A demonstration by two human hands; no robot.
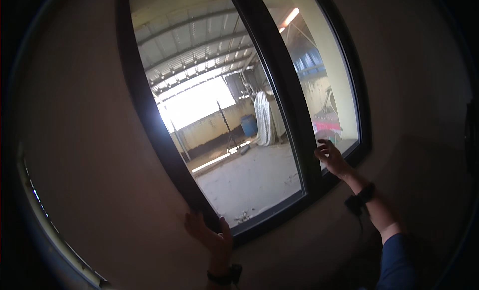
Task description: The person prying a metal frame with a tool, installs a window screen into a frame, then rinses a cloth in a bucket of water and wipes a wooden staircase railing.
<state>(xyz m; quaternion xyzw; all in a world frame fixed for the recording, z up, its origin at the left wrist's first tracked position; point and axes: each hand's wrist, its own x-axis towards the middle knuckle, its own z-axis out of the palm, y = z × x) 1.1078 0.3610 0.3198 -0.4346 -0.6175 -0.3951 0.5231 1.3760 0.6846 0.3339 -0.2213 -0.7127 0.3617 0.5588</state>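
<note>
A dark-framed window (149,115) with two glass panes is set in a pale wall in front of me. My left hand (209,235) rests on the lower left corner of the frame, fingers spread against it and the wall. My right hand (330,158) touches the right pane close to the middle post (284,90), fingers bent and apart. Both wrists wear dark bands. Neither hand holds a loose object.
Through the glass I see a concrete yard, a metal roof, a blue barrel (248,125), a white draped sheet (263,118) and a red object (327,125). The plain wall (85,155) surrounds the window. A pale rail (45,215) curves along the lower left.
</note>
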